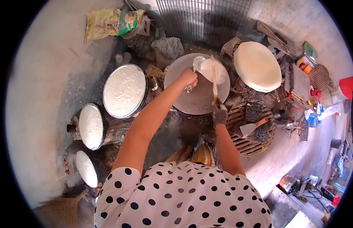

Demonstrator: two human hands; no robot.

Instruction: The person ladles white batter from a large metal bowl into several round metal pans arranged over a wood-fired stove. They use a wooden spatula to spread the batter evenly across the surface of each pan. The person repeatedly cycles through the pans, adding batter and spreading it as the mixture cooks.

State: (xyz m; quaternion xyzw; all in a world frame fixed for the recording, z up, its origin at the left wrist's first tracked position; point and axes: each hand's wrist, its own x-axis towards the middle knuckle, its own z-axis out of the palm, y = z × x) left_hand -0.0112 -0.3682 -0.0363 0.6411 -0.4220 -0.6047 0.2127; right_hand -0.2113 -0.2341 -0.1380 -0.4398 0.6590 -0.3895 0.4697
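A large round griddle (188, 97) lies before me, with a mass of white batter or soft dough (219, 74) on its far right part. My left hand (189, 77) is closed over the griddle on a tool handle (190, 87), whose end sticks out below the fist. The tool's far end is not clear against the white mass. My right hand (220, 111), in a dark knitted glove, grips a long wooden stick (213, 75). The stick is coated whitish and lies across the batter. No thin sheet covers the griddle's near part.
A stack of thin round flatbreads (257, 67) stands to the right. Below it, a scraper (252, 127) and a dark block (253, 112) rest on a slatted round rack (236, 142). Several white-topped round pans, including a large pan (125, 91), line the left. A broom (65, 209) lies lower left.
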